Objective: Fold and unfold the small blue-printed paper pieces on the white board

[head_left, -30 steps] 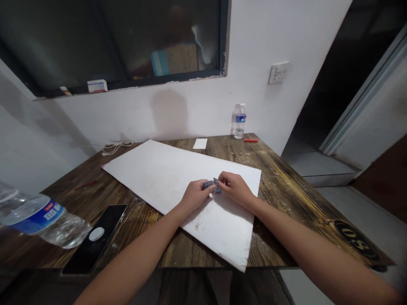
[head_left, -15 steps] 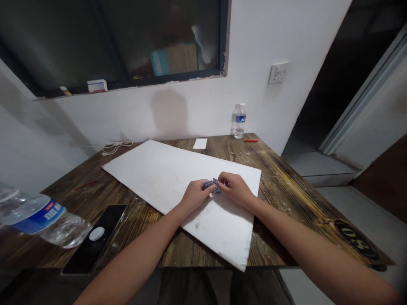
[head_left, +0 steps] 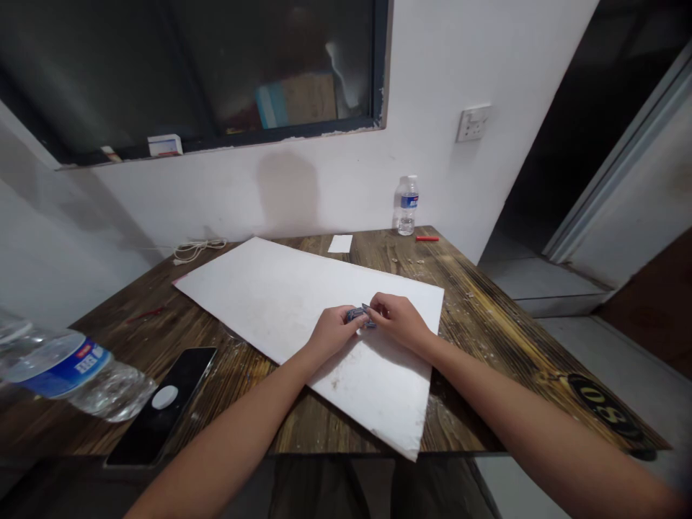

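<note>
Left edge: clear plastic water bottle [head_left: 70, 367] with blue label, on its side, cap end cut off by the frame. Just right of it, black smartphone [head_left: 181, 396] bearing a white round disc [head_left: 165, 396], on a dark wood-grain table [head_left: 486, 360] scattered with white crumbs. Behind, coiled white cable [head_left: 197, 249] at the table's back edge; small box [head_left: 165, 145] on the ledge of a dark window [head_left: 189, 65].

Centre: white board [head_left: 281, 303] lying angled, near corner at the table's front edge. Beyond it, paper slip [head_left: 340, 244], upright water bottle [head_left: 408, 207], red stick [head_left: 427, 238]; wall socket [head_left: 473, 123] above.

Over the board, left hand [head_left: 335, 335] and right hand [head_left: 397, 322], fingers curled, both pinch a small blue-and-grey item [head_left: 357, 314] between them. Fingers hide most of it; shape unclear, contact with the board unclear. Right edge: dark doorway [head_left: 562, 108].
</note>
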`<state>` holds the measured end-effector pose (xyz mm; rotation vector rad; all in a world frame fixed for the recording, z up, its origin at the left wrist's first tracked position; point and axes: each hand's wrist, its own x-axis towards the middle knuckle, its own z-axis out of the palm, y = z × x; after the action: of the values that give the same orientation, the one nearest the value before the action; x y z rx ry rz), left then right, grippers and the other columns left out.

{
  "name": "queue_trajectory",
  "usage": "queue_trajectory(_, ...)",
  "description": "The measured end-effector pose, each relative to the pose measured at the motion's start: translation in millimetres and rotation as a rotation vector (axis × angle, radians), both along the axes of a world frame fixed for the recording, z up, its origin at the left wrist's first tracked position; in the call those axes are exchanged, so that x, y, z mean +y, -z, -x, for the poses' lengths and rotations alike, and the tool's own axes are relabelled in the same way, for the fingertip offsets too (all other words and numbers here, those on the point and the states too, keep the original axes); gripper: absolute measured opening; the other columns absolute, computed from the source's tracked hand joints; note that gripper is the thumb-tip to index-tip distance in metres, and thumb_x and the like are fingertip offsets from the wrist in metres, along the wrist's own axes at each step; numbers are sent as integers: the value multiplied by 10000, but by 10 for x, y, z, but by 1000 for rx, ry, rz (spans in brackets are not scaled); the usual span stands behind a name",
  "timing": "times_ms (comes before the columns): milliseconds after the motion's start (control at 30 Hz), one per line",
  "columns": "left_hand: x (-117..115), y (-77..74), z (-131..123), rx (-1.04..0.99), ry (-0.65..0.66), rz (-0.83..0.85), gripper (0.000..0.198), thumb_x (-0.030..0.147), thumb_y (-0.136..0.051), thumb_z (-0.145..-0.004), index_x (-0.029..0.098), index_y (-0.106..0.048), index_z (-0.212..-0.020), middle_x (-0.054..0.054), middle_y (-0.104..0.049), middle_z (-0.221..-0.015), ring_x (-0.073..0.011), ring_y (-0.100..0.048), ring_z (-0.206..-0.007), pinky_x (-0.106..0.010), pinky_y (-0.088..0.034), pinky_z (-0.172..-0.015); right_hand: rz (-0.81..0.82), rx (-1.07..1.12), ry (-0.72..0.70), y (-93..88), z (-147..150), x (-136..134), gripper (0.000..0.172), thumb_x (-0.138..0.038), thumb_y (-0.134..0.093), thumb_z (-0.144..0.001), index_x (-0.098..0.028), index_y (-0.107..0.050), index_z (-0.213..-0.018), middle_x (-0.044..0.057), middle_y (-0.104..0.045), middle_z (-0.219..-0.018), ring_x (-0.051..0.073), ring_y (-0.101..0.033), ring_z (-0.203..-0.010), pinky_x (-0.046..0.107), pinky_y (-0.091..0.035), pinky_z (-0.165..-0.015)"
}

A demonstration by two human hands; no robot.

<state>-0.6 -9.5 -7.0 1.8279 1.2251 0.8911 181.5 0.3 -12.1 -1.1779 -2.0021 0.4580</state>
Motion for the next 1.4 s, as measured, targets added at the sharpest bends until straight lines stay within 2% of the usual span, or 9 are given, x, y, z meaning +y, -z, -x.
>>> queue_trajectory(1400, -23, -26, -5, 12, -12, 17, 267, 404, -600, -823, 160, -661, -734, -4, -633, -639, -119, -546, -564, -233, -404, -549, -30, -78, 5, -5, 2, -5, 89, -211, -586, -847, -185, -599, -763, -5, -629, -675, 127, -517, -609, 235, -304, -595)
